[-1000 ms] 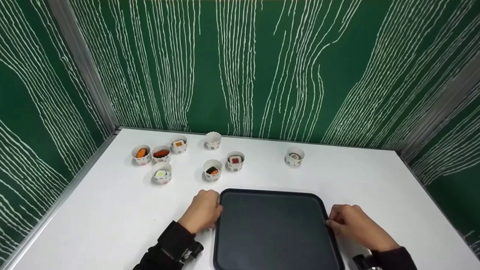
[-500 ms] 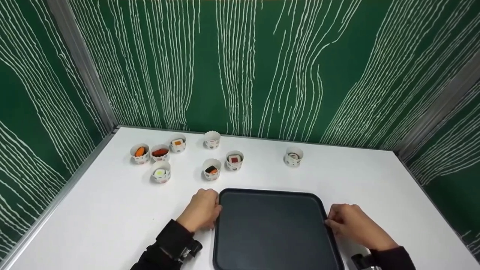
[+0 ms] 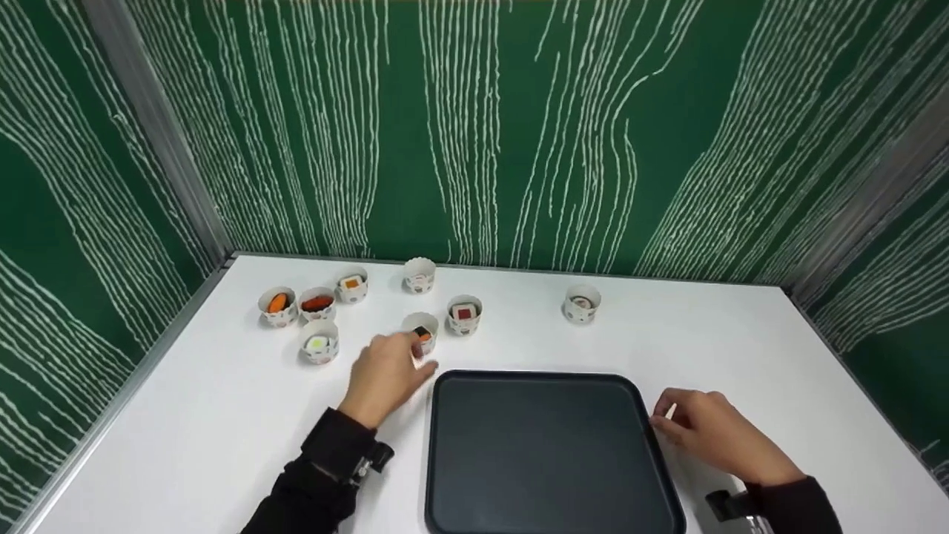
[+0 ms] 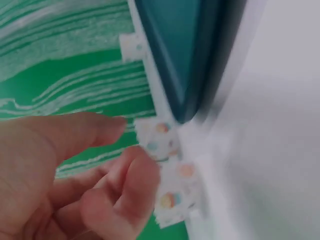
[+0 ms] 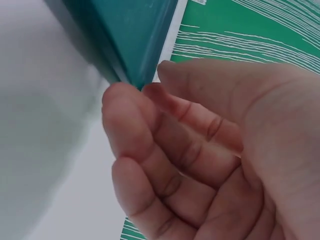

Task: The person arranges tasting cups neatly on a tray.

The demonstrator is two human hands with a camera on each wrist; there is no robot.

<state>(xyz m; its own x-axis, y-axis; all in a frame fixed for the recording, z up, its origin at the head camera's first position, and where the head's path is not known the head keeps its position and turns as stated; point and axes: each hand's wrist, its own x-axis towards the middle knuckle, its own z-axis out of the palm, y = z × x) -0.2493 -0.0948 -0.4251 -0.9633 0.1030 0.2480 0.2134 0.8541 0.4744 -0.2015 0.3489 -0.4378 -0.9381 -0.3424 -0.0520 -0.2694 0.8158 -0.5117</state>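
The left hand [image 3: 383, 377] is off the tray and just in front of a paper cup [image 3: 410, 324] with a black-and-orange sushi piece [image 3: 422, 333] in it, partly hidden by the fingers. In the left wrist view, thumb and loosely bent fingers [image 4: 122, 195] stand apart with nothing between them. A dark rectangular tray [image 3: 549, 452] lies flat on the white table. Beside its right rim is the right hand [image 3: 715, 434], its fingers loosely bent. A gap shows between thumb and fingertips in the right wrist view; contact with the tray is unclear.
Several patterned paper cups stand behind the tray. One holds a red-topped white piece [image 3: 464, 313], another a pale yellow-topped piece [image 3: 317, 343]. A lone cup [image 3: 581, 305] is at the back right. Green panels [image 3: 474, 133] with white lines border the table [image 3: 749, 356].
The left hand has left the tray's left edge and moved forward to the cup with the black-and-orange sushi. The right hand has loosened at the right rim and shifted slightly away.
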